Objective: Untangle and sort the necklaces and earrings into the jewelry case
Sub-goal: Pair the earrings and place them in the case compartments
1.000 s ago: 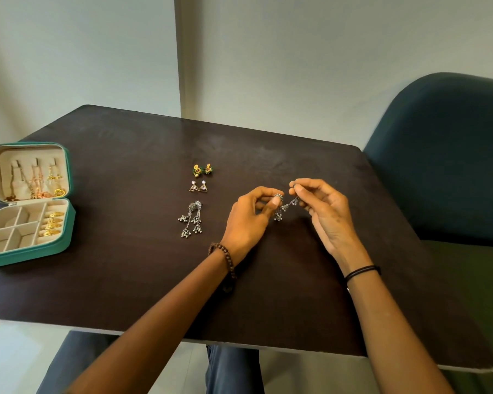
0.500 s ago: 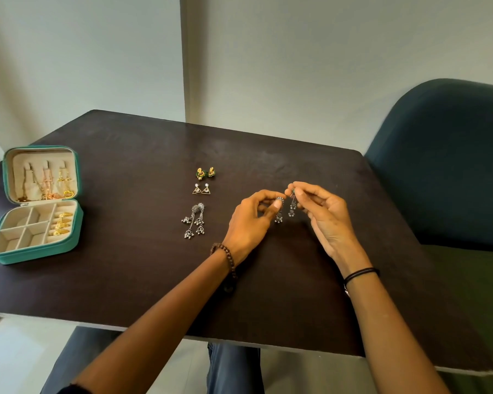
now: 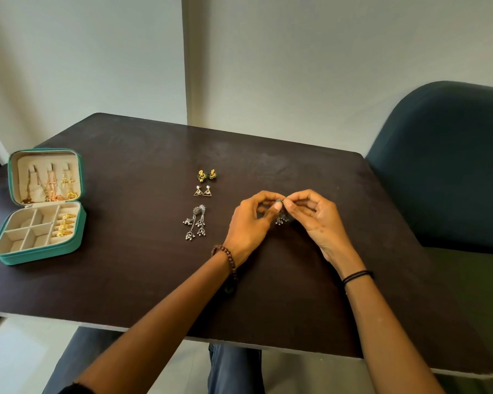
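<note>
My left hand [image 3: 249, 223] and my right hand [image 3: 316, 220] meet fingertip to fingertip above the dark table [image 3: 125, 280], both pinching small silver dangle earrings [image 3: 281, 216]. Left of them lie a long silver dangle pair [image 3: 195, 223], a triangle pair [image 3: 202, 191] and a gold-and-green pair [image 3: 207, 175]. The teal jewelry case [image 3: 40, 206] stands open at the far left, with necklaces hung in its lid and gold pieces in its right slots.
A dark teal chair [image 3: 450, 166] stands close against the table's right side. The table's near edge runs just above my legs. A pale wall rises behind the table.
My two hands have come closer together, and the silver earrings that hung apart between my fingers are now bunched at my fingertips. The view has shifted slightly.
</note>
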Motion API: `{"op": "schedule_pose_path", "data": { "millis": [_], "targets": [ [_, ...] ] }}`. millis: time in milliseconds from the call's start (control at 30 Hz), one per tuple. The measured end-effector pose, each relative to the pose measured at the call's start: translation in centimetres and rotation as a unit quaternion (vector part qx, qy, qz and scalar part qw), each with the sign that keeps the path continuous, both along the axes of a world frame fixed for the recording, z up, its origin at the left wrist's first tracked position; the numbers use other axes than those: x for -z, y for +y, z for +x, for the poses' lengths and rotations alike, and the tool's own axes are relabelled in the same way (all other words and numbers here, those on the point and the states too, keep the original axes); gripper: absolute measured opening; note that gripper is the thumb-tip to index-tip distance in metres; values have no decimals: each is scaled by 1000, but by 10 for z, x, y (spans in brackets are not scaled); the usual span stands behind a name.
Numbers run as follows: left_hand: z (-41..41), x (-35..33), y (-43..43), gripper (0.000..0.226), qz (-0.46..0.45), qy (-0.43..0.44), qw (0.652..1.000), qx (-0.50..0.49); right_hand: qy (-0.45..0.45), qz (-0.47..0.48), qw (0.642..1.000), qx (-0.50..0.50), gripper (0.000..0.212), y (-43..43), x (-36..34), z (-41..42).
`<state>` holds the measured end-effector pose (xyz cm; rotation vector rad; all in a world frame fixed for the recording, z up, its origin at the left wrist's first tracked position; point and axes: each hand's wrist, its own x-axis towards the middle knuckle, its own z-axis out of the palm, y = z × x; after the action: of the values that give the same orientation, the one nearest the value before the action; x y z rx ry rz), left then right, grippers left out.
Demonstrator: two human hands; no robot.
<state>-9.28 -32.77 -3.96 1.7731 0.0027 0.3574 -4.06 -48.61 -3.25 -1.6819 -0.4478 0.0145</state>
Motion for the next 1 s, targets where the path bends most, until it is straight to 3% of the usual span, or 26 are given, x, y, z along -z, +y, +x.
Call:
{"op": "schedule_pose_path", "data": {
  "millis": [433,800,1000],
  "targets": [
    [-16,-14,12,21,-58,9,998,20,-17,0,1000,6,15,4,-14,-19],
    [-47,-71,62,13,-32,-89,995,39,-66,8,998,-20,14,44,-71,-61],
    [-71,-95,93,19,-34,-99,994,1,-51,-1,998,-44,16,78,-93,-79]
  ]
}}
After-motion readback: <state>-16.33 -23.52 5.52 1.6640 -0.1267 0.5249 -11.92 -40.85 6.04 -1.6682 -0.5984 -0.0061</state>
